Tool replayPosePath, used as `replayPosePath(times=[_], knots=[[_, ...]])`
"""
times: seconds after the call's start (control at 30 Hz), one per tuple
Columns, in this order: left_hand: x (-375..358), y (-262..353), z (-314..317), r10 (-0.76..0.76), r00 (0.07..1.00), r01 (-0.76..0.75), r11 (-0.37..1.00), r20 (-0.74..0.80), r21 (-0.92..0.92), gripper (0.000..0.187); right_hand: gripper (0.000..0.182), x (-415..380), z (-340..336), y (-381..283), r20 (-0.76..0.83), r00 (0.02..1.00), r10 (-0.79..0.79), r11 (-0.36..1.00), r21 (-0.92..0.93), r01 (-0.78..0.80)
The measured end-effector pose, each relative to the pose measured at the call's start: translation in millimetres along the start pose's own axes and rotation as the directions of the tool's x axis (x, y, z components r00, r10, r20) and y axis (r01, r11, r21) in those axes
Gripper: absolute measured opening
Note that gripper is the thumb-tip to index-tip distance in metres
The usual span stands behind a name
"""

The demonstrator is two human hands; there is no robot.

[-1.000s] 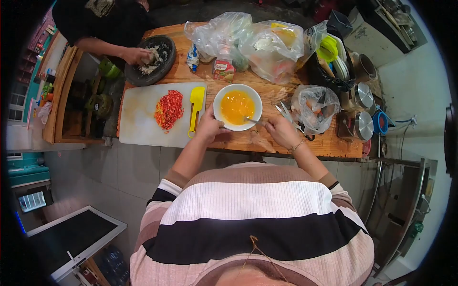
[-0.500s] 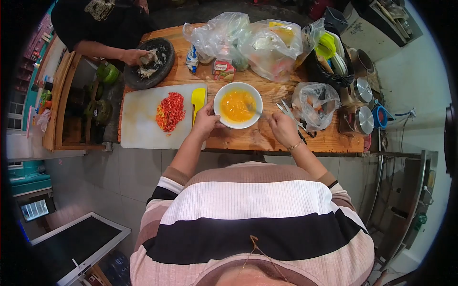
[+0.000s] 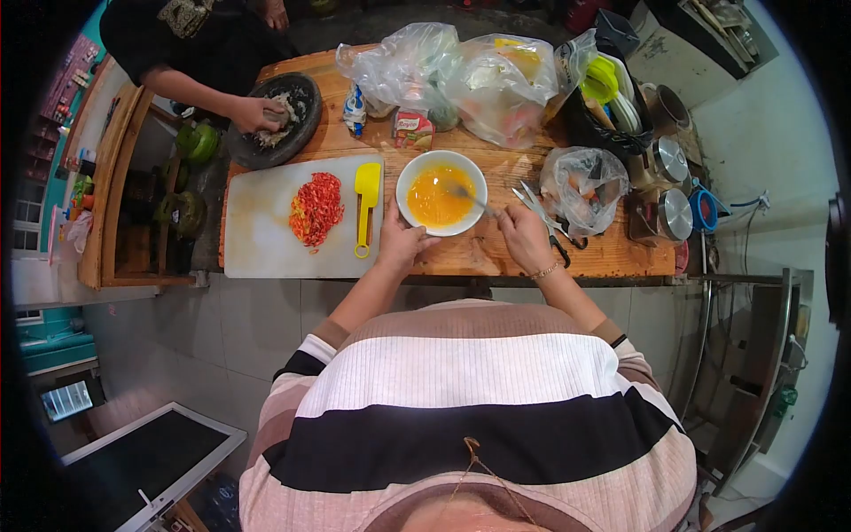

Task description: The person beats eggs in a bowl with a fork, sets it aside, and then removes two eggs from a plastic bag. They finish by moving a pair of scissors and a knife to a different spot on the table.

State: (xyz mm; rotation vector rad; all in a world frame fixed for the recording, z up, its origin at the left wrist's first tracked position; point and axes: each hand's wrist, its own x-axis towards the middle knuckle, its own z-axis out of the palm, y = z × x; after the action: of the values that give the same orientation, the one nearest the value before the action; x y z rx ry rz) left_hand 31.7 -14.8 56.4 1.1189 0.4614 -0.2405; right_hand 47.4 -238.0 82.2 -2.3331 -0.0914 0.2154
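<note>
A white bowl point(image 3: 405, 208) of yellow-orange beaten egg point(image 3: 436, 197) sits at the front middle of the wooden table. My left hand point(image 3: 401, 238) grips its lower left side, fingers along the wall under the rim. In my right hand point(image 3: 526, 238) is the handle of a metal utensil point(image 3: 477, 202), a spoon or fork by its shape, its head dipped in the egg. Beside that hand lie black-handled scissors point(image 3: 551, 226). Left of the bowl, chopped red chillies point(image 3: 317, 210) and a yellow spatula point(image 3: 366, 191) rest on a white cutting board point(image 3: 257, 222).
At the back left another person's hand point(image 3: 258, 113) works in a stone mortar point(image 3: 306, 133). Plastic bags point(image 3: 501, 84), a red seasoning packet point(image 3: 413, 129) and a black-lined bin point(image 3: 612, 133) stand along the back. A smaller bag point(image 3: 585, 191) and lidded jars point(image 3: 665, 217) are right.
My left hand has shifted right and lower around the bowl, clear of the spatula handle. The utensil has moved within the egg. The other person's hand has moved slightly in the mortar.
</note>
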Motion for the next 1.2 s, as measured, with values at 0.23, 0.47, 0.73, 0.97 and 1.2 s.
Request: replayPosePath(times=[0.23,0.47,0.73,0.97,1.2], knots=[[8,0,-5,-0.017,0.999,0.018,1.0,0.048,-0.016,0.084,0.031,-6,1,0,0.039,0.997,-0.07,0.996,-0.051,0.072],[20,11,-20,-0.089,0.989,0.075,0.99,0.116,0.118,0.082,0.031,-7,6,11,0.116,0.989,-0.087,0.995,-0.044,0.093],[14,9,-19,-0.07,0.992,0.061,0.994,0.106,0.09,0.079,0.032,-12,2,-4,0.176,0.984,0.008,1.0,-0.004,-0.007],[10,10,-21,-0.087,0.985,0.074,0.993,0.149,0.091,0.081,0.031,-11,12,0,-0.03,1.0,-0.004,0.998,-0.065,0.002],[5,7,-18,-0.128,0.975,0.129,0.992,0.181,0.009,0.071,0.032,-12,10,-13,0.019,1.0,0.019,0.999,0.039,-0.019]])
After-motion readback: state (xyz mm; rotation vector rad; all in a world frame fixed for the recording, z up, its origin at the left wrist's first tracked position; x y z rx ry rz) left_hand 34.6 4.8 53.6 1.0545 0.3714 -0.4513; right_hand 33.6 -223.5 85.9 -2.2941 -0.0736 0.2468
